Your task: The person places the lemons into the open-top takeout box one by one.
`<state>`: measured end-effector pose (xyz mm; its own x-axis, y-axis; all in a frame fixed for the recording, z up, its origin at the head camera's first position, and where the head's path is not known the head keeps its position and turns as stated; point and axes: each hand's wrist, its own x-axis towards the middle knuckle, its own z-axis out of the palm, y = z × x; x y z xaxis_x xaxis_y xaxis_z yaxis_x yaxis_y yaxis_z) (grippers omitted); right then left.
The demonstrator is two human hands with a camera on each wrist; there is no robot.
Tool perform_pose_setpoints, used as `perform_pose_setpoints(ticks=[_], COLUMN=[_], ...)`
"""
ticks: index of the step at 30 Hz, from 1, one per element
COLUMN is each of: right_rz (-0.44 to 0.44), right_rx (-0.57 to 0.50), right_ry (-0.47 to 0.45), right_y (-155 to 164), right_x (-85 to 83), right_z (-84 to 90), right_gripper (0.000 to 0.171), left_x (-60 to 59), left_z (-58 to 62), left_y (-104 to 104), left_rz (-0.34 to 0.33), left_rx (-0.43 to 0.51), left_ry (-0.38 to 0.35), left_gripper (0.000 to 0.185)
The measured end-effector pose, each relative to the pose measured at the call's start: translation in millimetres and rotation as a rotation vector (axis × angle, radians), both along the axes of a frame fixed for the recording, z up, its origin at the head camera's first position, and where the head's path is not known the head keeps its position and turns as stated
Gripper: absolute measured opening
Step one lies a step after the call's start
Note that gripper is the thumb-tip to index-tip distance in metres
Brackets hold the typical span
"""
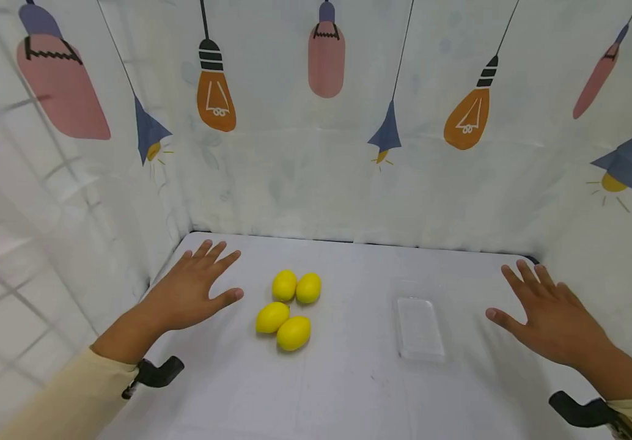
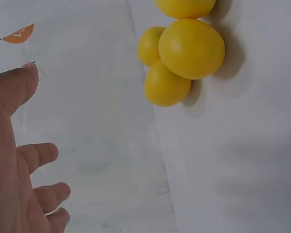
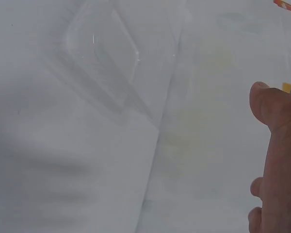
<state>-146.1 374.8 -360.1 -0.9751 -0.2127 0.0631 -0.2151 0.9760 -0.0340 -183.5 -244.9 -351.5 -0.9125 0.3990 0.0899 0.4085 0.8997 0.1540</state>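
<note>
Several yellow lemons (image 1: 294,333) lie in a loose cluster on the white table, left of its middle; the left wrist view shows the same lemons (image 2: 191,48) from closer by. To their left my left hand (image 1: 192,290) is held above the table, fingers spread, touching nothing. A clear plastic container (image 1: 419,328) rests on the right half of the table, and it shows faintly in the right wrist view as a see-through container (image 3: 104,53). My right hand (image 1: 552,318) hovers to the right of the container, its fingers straight and apart, with nothing in it.
The white table (image 1: 349,391) ends at a back edge against a pale curtain (image 1: 283,183) printed with hanging lamps and bulbs. The curtain also closes off the left and right sides. Dark wrist mounts (image 1: 159,371) sit on both forearms.
</note>
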Motion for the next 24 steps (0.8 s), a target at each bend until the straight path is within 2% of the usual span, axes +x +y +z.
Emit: perform_pose_setpoints(ticks=[7,15,24], right_rz=[0.057,0.074,0.066], right_rx=[-0.051,-0.101,-0.117], right_ry=[-0.013,-0.036,-0.047], right_y=[0,-2,-9], right_x=[0.0,1.5,0.2], right_z=[-11.8,-24.7,-39.9], right_gripper=[0.095,0.096,0.097], left_x=[1.4,-1.1,-1.4], left_z=[-17.5,-40.5,-51.9], left_y=[0,6,17], left_rz=[-0.053,-0.087,-0.092], left_rx=[0.078,0.124,0.142], left_ry=[-0.011,-0.068,-0.122], left_gripper=[0.080,0.075,0.069])
